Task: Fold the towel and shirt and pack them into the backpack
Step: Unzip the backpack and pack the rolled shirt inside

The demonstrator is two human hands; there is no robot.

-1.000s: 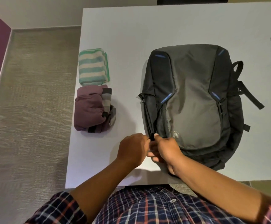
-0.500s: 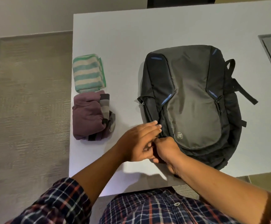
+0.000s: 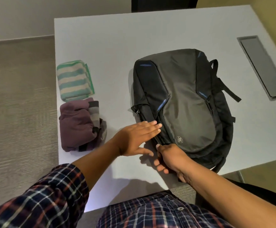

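Note:
A dark grey backpack (image 3: 183, 102) lies flat on the white table (image 3: 111, 43), front face up. My left hand (image 3: 134, 139) lies flat with straight fingers on its near left side, beside the zipper line. My right hand (image 3: 168, 158) grips the backpack's near left edge at the zipper, fingers curled under. A folded green-and-cream striped towel (image 3: 74, 80) lies at the table's left edge. Just in front of it sits a folded purple shirt (image 3: 79, 125) with grey striped trim.
A grey recessed cable hatch (image 3: 264, 66) is set into the table at the right. Carpeted floor (image 3: 18, 112) runs along the table's left side. A dark chair back (image 3: 163, 4) stands beyond the far edge.
My left hand has let go of the zipper area, opened and spread flat onto the backpack's side. My right hand stays gripping at the zipper. The camera view shifted left.

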